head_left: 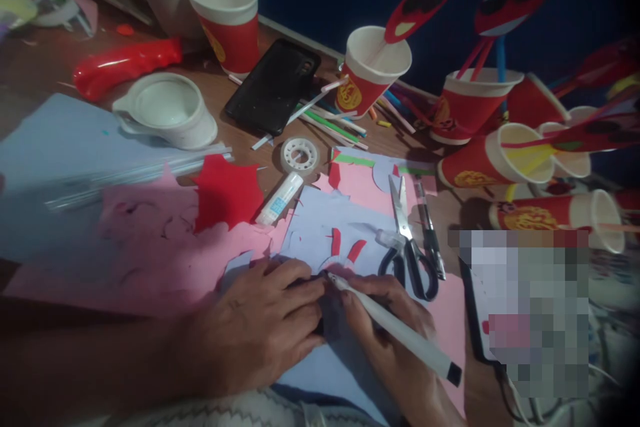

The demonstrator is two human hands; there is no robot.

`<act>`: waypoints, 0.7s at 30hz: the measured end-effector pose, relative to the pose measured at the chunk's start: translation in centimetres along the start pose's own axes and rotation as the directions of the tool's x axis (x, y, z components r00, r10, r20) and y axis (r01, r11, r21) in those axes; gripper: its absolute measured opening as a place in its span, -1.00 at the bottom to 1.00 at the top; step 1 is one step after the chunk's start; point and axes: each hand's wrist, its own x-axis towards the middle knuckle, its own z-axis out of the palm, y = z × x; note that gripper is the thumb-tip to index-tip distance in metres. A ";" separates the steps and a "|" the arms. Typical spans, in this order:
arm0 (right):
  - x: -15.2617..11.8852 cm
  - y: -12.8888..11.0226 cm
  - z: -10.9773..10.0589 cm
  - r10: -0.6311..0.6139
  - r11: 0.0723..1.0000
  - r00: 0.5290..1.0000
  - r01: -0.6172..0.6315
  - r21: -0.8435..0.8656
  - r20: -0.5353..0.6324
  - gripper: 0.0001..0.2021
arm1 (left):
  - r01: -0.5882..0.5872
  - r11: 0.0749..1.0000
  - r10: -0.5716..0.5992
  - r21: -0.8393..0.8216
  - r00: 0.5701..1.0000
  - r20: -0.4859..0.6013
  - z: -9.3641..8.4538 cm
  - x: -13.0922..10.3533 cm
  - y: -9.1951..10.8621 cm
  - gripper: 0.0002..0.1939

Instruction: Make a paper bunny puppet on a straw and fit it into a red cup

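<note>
My right hand (395,340) is closed round a white marker (400,330) with a black end, its tip pointing up and left beside my left fingers. My left hand (273,323) lies bent over the paper, fingers together, near a small dark piece that is mostly hidden. Under both hands is light blue paper (320,380). Just above the marker tip are two small red strips (356,251). Black-handled scissors (409,253) and a black pen (430,233) lie to the right, a glue stick (280,199) and a tape roll (300,155) above.
Pink paper (165,267) and a red cutout (227,193) lie left. Behind are a white ceramic cup (167,107), a red-handled tool (127,67), a black phone (275,87), straws (330,125) and a red paper cup (227,37). Several cups with red paper figures stand or lie right.
</note>
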 end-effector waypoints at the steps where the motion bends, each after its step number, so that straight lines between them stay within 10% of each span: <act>1: 0.0 0.1 0.0 -0.005 1.000 1.000 0.005 -0.007 0.004 -0.95 | 0.000 1.000 0.000 -0.005 1.000 -0.014 0.0 0.0 0.0 -0.86; 21: 0.2 -0.2 0.4 0.016 0.999 0.999 -0.015 0.050 -0.029 -0.91 | 0.004 0.999 -0.004 -0.043 1.000 -0.013 -0.4 0.4 -0.1 -0.83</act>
